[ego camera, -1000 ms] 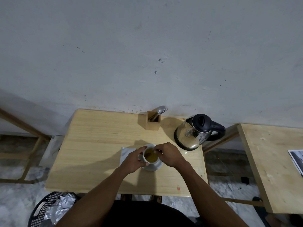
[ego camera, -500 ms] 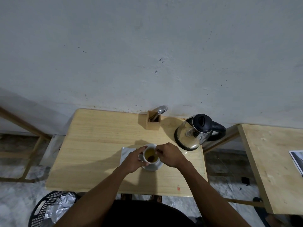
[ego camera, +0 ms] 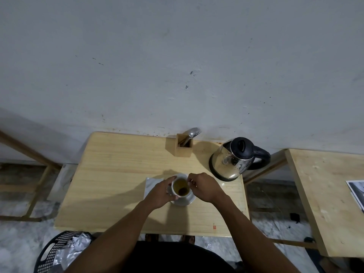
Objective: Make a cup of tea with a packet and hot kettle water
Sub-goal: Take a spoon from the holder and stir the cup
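Note:
A white cup [ego camera: 180, 187] of yellowish tea stands on a white saucer [ego camera: 185, 201] near the front middle of the wooden table [ego camera: 118, 174]. A dark tea bag lies in the liquid at the cup's lower right. My left hand [ego camera: 160, 193] wraps the cup's left side. My right hand [ego camera: 203, 186] hovers at the cup's right rim, fingers pinched, apparently on the tea bag's string. A silver packet [ego camera: 150, 184] lies flat under my left hand, left of the saucer. The steel kettle [ego camera: 234, 158] with a black lid and handle stands at the table's back right.
A wooden holder [ego camera: 184, 147] with a spoon and fork sits at the back by the wall. A second wooden table [ego camera: 325, 194] stands to the right. A black basket [ego camera: 59, 251] with foil wrappers rests on the floor, lower left.
The dark tea bag has shifted inside the cup toward its lower right as my right hand moved slightly. My left hand stays on the cup.

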